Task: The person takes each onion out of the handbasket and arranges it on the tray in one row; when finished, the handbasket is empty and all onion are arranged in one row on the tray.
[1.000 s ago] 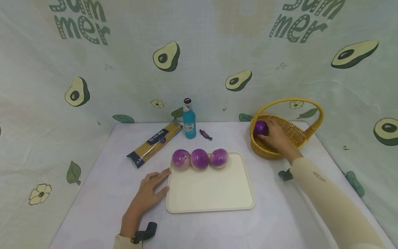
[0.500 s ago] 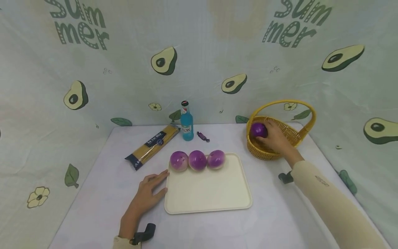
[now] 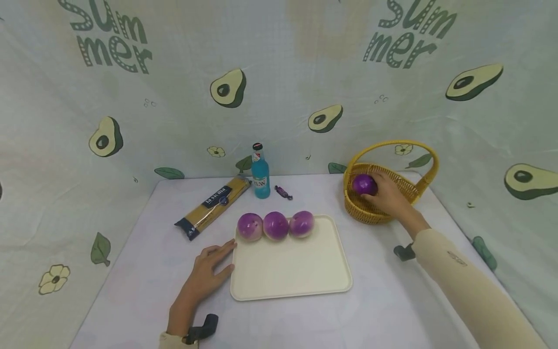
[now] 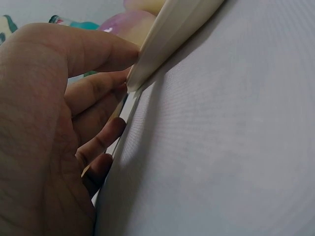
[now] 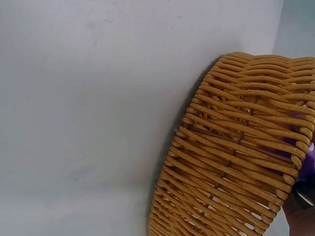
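Note:
My right hand (image 3: pixel 385 193) reaches into the yellow wicker basket (image 3: pixel 368 215) at the back right and grips a round, glossy purple turnip (image 3: pixel 364 184) near its left wall. In the right wrist view the basket's weave (image 5: pixel 221 147) hides most of that turnip. Three purple-and-white turnips (image 3: pixel 276 226) stand in a row along the far edge of the cream tray (image 3: pixel 292 271). At the tray's left edge, my left hand (image 3: pixel 208 271) rests with fingers extended and spread. The left wrist view shows its thumb (image 4: pixel 108 51) touching the tray's rim (image 4: pixel 147 54).
Behind the tray stand a blue bottle (image 3: pixel 260 177) and a small wrapped candy (image 3: pixel 283 192). A yellow pasta pack (image 3: pixel 213 206) lies slantwise at the left. The basket's tall handle (image 3: pixel 392 142) arches over its opening. A printed cloth (image 3: pixel 279 97) hangs behind the table.
My right hand has shifted the turnip slightly rightward inside the basket. The whole head view has slid a little left and down. The left hand keeps its place at the tray.

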The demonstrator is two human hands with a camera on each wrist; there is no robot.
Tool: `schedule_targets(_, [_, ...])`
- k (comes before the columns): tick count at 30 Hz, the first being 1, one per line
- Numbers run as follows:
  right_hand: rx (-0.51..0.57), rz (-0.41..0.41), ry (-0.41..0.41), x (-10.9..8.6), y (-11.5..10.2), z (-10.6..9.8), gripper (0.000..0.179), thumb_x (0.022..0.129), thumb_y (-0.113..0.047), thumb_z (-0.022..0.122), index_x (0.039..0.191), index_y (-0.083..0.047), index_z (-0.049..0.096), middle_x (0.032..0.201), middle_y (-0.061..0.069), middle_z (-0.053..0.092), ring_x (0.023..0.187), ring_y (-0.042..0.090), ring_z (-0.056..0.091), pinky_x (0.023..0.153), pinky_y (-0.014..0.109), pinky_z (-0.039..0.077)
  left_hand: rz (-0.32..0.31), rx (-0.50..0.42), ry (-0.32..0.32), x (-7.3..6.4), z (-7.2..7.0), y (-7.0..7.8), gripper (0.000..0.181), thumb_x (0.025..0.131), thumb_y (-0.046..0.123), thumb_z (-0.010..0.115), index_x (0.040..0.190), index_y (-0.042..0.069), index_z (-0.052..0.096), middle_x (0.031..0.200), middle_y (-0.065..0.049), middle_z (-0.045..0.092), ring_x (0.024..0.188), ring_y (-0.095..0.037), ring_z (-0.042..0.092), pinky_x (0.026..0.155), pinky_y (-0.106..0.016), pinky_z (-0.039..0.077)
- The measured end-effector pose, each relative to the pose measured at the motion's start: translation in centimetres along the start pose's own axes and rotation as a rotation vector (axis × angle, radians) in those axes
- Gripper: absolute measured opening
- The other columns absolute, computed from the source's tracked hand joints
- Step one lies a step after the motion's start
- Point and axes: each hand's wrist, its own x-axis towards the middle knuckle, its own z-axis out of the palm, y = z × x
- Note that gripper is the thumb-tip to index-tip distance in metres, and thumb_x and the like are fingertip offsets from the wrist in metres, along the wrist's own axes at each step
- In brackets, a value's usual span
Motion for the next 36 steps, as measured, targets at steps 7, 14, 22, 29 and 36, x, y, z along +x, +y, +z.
schedule_targets(7, [-0.005,-0.035,0.022,-0.6,-0.2,-0.5,0.073,0.09,-0.013,0.076,0.145,0.013,0.036,0.145,0.035,0.034,0.132,0.053,0.036,0.107,0.065,0.033,-0.006,-0.002,-0.003,-0.1,-0.2,0.3,0.059,0.093,0.03,0.069,0.148,0.027,0.051,0.152,0.008,0.047,0.131,-0.029,0.042,0.103,-0.057,0.03])
schedule_targets(14, [-0.005,-0.039,0.024,-1.2,-0.8,-0.8,0.074,0.09,-0.014,0.076,0.145,0.013,0.035,0.145,0.035,0.034,0.132,0.053,0.036,0.107,0.064,0.034,-0.002,-0.004,-0.003,-0.2,-0.4,0.5,0.059,0.093,0.03,0.068,0.149,0.026,0.051,0.153,0.007,0.046,0.131,-0.029,0.042,0.103,-0.058,0.03])
schedule_targets(22, [-0.013,-0.053,0.043,-1.8,-1.1,-1.1,0.073,0.089,-0.017,0.077,0.145,0.01,0.038,0.144,0.032,0.036,0.131,0.052,0.037,0.105,0.064,0.036,0.008,-0.002,0.003,-0.2,-0.4,0.6,0.058,0.093,0.03,0.068,0.148,0.025,0.051,0.152,0.006,0.047,0.13,-0.029,0.042,0.102,-0.057,0.031])
schedule_targets(29, [-0.017,-0.09,0.062,-2.6,-1.5,-1.4,0.073,0.089,-0.015,0.078,0.145,0.01,0.039,0.144,0.031,0.037,0.131,0.051,0.038,0.105,0.064,0.036,0.008,-0.009,-0.003,-0.2,-0.2,0.4,0.058,0.093,0.032,0.068,0.149,0.026,0.05,0.152,0.007,0.047,0.131,-0.03,0.042,0.103,-0.058,0.03])
schedule_targets(36, [-0.018,-0.097,0.067,-3.1,-2.0,-1.9,0.074,0.088,-0.016,0.078,0.145,0.009,0.039,0.146,0.031,0.036,0.132,0.051,0.037,0.105,0.064,0.036,0.003,-0.007,0.001,-0.2,-0.2,0.3,0.058,0.093,0.032,0.068,0.148,0.028,0.051,0.152,0.008,0.048,0.131,-0.029,0.042,0.102,-0.057,0.03])
